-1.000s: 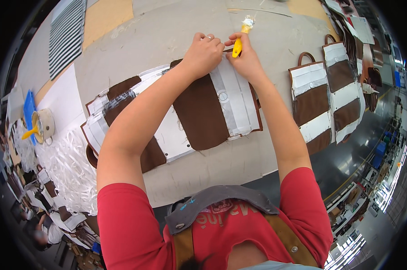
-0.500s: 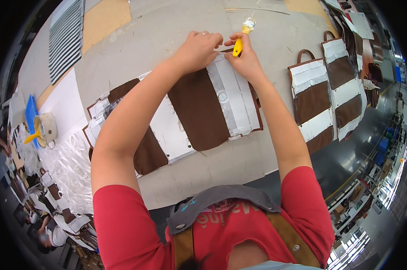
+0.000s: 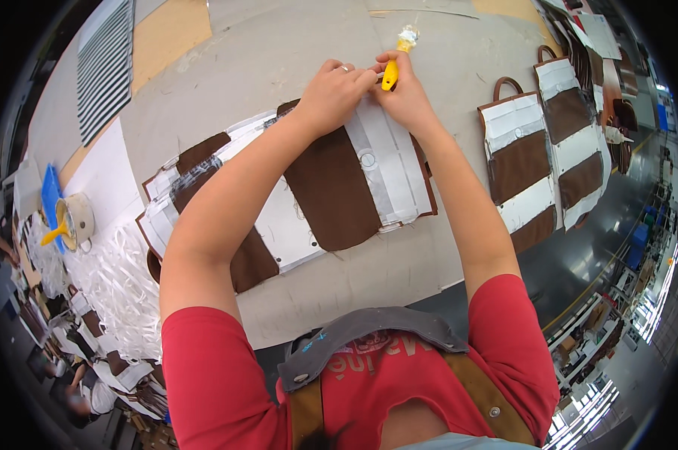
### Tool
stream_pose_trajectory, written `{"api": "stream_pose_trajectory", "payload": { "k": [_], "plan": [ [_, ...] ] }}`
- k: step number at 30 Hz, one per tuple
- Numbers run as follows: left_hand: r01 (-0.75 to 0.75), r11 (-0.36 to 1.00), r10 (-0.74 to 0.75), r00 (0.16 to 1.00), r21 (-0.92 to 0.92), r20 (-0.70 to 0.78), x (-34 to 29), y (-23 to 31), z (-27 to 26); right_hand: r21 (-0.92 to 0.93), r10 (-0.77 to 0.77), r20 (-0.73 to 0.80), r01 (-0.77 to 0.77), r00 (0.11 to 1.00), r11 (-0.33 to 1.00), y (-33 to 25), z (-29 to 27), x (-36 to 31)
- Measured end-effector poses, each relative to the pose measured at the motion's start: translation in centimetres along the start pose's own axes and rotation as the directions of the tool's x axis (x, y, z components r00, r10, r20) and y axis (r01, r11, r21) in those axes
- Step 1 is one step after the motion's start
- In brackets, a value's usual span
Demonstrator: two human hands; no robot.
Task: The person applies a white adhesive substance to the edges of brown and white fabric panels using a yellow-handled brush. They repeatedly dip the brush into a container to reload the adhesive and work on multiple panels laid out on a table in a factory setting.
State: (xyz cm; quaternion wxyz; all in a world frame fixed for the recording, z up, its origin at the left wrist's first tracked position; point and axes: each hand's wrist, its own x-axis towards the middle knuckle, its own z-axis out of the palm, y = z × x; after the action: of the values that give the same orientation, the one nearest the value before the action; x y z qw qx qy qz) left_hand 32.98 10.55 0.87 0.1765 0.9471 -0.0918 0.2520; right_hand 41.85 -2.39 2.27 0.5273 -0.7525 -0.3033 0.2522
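An unfolded bag piece [image 3: 335,191] lies flat before me, with dark brown and white bands, a brown trimmed edge and frayed threads. At its far edge my left hand [image 3: 335,94] has its fingers bent and pinched together; what is between the fingertips is too small to make out. Right beside it, my right hand [image 3: 405,97] is closed round a yellow-handled brush [image 3: 390,75]. The brush's bristle end points away from me and carries white paste. The fingertips of both hands nearly meet, and my left forearm covers part of the bag piece.
Two similar bag pieces with brown handles [image 3: 517,154] lie at the table's right edge. On the left are a pot [image 3: 80,217] with a yellow-handled tool, a blue tray [image 3: 52,191] and a heap of white strips [image 3: 121,285]. Striped material [image 3: 105,71] lies far left.
My left hand has shifted slightly down and nearer the right hand, its fingers bending in more. The right hand and brush have moved slightly left and away from me.
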Motion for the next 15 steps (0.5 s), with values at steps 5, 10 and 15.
{"api": "stream_pose_trajectory", "payload": {
  "k": [5, 10, 15],
  "plan": [
    [0.150, 0.966, -0.158, 0.987, -0.212, -0.020, 0.6, 0.5, 0.1, -0.027, -0.031, -0.005, 0.031, 1.000, 0.999, -0.3, 0.1, -0.2],
    [0.324, 0.908, -0.338, 0.941, -0.265, -0.008, 0.8, 0.7, 0.2, -0.058, -0.064, -0.009, 0.063, 0.998, 0.996, -0.3, 0.1, -0.3],
    [0.538, 0.781, -0.529, 0.840, -0.316, 0.123, 1.5, 0.2, -0.7, -0.065, -0.058, 0.000, 0.058, 0.998, 0.996, -0.1, -0.2, -0.3]
  ]
}}
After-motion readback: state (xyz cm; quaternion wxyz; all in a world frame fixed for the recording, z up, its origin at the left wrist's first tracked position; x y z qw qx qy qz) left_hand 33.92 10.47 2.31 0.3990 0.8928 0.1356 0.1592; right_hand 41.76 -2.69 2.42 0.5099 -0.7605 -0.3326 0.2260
